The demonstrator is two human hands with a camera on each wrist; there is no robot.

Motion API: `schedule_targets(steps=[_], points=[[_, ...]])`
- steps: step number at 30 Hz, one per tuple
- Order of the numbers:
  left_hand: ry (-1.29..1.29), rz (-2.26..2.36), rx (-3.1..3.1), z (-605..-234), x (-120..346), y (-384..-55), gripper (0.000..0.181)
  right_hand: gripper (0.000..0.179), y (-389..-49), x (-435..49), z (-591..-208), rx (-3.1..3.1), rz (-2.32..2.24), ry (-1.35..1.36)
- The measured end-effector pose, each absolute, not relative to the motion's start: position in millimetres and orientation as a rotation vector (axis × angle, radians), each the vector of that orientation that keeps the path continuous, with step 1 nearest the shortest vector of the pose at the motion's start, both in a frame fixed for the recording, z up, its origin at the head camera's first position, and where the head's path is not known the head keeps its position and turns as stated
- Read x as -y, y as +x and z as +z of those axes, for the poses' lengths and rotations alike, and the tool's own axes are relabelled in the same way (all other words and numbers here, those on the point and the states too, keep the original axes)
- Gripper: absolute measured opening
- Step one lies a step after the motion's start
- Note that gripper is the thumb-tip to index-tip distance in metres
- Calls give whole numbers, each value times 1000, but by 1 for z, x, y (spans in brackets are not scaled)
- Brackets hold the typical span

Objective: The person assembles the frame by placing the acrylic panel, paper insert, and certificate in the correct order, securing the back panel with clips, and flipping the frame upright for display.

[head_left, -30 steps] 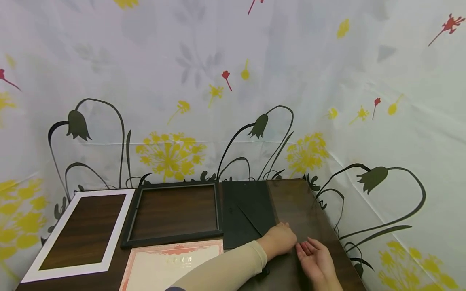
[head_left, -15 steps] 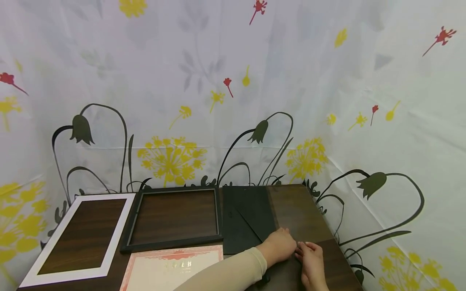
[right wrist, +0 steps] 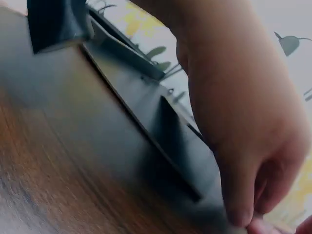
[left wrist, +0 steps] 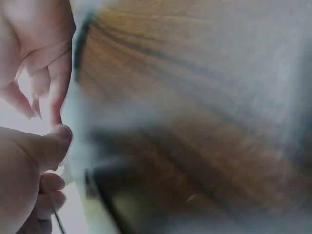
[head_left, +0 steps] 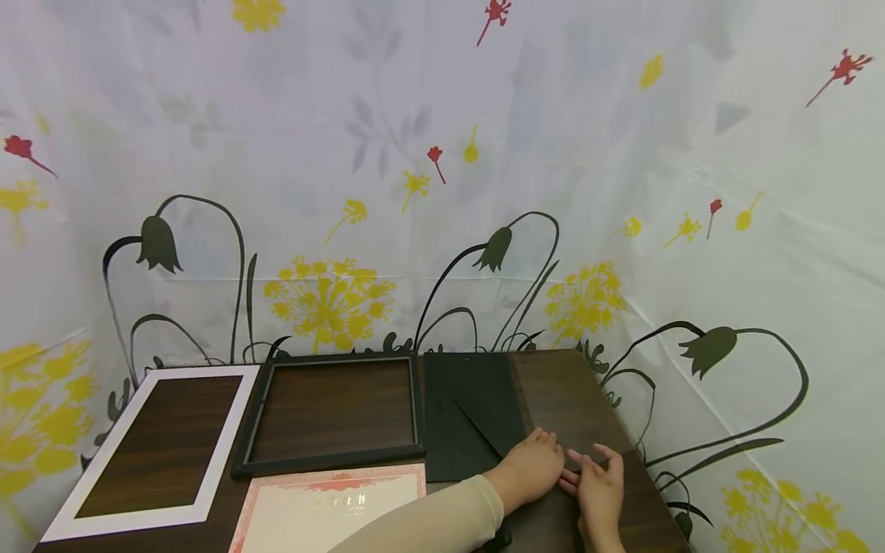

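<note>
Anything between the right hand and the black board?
Yes: the left hand. In the head view it sits between the right hand and the board, covering the near right corner. I see no other clear obstruction.

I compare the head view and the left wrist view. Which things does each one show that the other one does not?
Only the head view shows the white mat, the black frame, the certificate, the black backing board and the background flower print.

Only the left wrist view shows, closely, a thumb near the other hand's finger, plus, lower in the picture, a thin dark line too unclear to name.

Both views share the left hand and the right hand, close together over the wood-grained table.
</note>
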State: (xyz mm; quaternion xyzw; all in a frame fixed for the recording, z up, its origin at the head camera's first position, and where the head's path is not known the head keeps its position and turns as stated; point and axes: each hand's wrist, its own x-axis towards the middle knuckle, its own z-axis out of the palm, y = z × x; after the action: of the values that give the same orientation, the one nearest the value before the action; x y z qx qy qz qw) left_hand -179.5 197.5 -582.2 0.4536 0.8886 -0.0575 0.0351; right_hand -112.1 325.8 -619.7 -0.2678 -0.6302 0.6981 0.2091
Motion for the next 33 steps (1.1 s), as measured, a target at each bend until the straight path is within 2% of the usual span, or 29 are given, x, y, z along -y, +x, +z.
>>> schedule_targets(steps=[6, 17, 25, 33], points=[[1535, -7, -2744, -570, -189, -180, 57, 33, -99, -338, -602, 1671, 1954, -698], [1645, 133, -2838, -540, -171, -190, 58, 30, -82, -354, -543, 1663, 2133, -577], [1511, 285, -2964, -511, -148, -222, 64, 33, -78, -366, -521, 1678, 2270, -262], [1197, 405, -3074, -507, -99, -248, 70, 30, -65, -368, -524, 1706, 2395, -40]])
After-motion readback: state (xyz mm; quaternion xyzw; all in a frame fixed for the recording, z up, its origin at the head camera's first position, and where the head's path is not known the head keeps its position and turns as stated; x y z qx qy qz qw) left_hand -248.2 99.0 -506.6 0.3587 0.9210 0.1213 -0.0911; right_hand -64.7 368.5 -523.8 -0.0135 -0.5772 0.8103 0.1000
